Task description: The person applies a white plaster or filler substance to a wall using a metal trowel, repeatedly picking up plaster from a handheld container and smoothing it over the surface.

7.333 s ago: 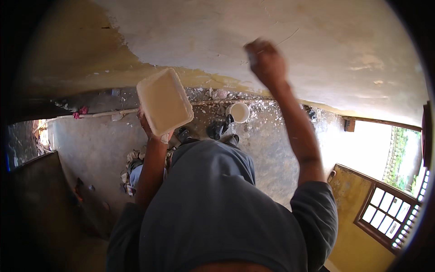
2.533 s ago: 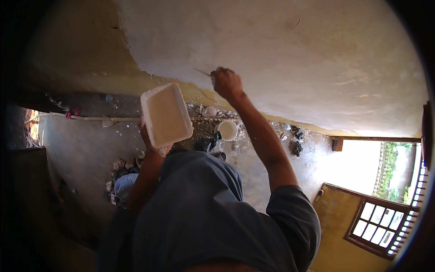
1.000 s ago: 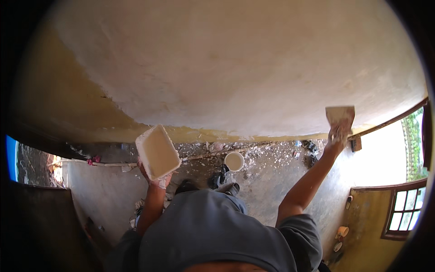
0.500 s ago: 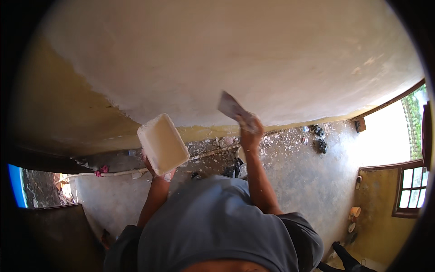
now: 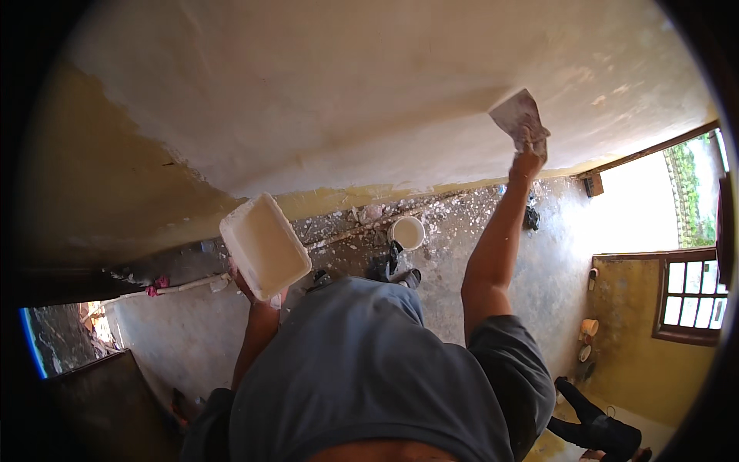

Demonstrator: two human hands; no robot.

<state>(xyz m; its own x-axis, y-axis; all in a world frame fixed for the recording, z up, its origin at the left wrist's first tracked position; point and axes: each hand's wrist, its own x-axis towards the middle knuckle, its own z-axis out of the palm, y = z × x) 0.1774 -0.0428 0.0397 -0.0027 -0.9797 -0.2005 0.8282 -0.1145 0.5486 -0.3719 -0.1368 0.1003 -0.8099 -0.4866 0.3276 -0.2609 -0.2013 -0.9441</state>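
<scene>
My right hand grips a wide putty knife, its blade up against the wall. Pale filler coats most of that wall, with bare yellow paint showing at the left and along the bottom. My left hand holds a shallow rectangular tray tilted in front of me; its inside and crusted rim are covered in white filler. Most of the left hand's fingers are hidden beneath the tray.
White flakes litter the floor along the wall's foot, where a white bucket and a long pole are. A doorway opens at the right beside a barred window. Another person's dark-clothed legs show at lower right.
My right hand has swept the putty knife up and to the right across the wall, arm stretched out. The tray stays in my left hand, nearly in place. The bucket now shows fully.
</scene>
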